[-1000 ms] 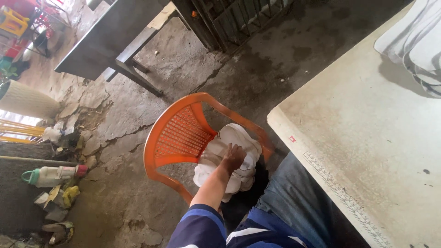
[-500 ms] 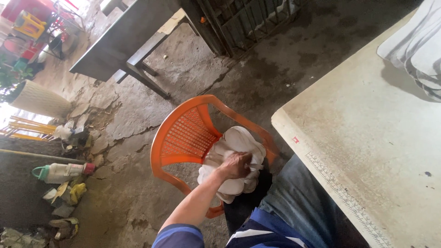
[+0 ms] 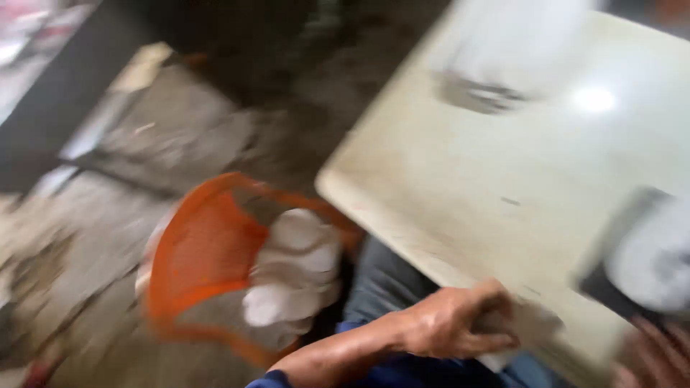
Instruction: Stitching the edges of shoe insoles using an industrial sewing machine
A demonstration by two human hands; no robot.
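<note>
The view is heavily motion-blurred. My left hand (image 3: 453, 325) is at the near edge of the pale table (image 3: 517, 165), its fingers closed around a pale piece of cloth (image 3: 528, 323). To its left, a pile of white cloths (image 3: 295, 266) lies on the seat of an orange plastic chair (image 3: 201, 251). Only part of my right hand (image 3: 654, 352) shows at the bottom right corner, just below a dark-edged white object (image 3: 647, 251) on the table. The blur hides what its fingers are doing.
A blurred white heap (image 3: 503, 50) sits at the far side of the table. Rough concrete floor (image 3: 144, 158) spreads to the left, with a dark bench (image 3: 65, 93) at the upper left. My jeans-clad leg (image 3: 388, 280) fills the gap between chair and table.
My left hand has left the cloth pile on the chair and swung right to the table's edge, now holding a cloth. The camera has turned right toward the table.
</note>
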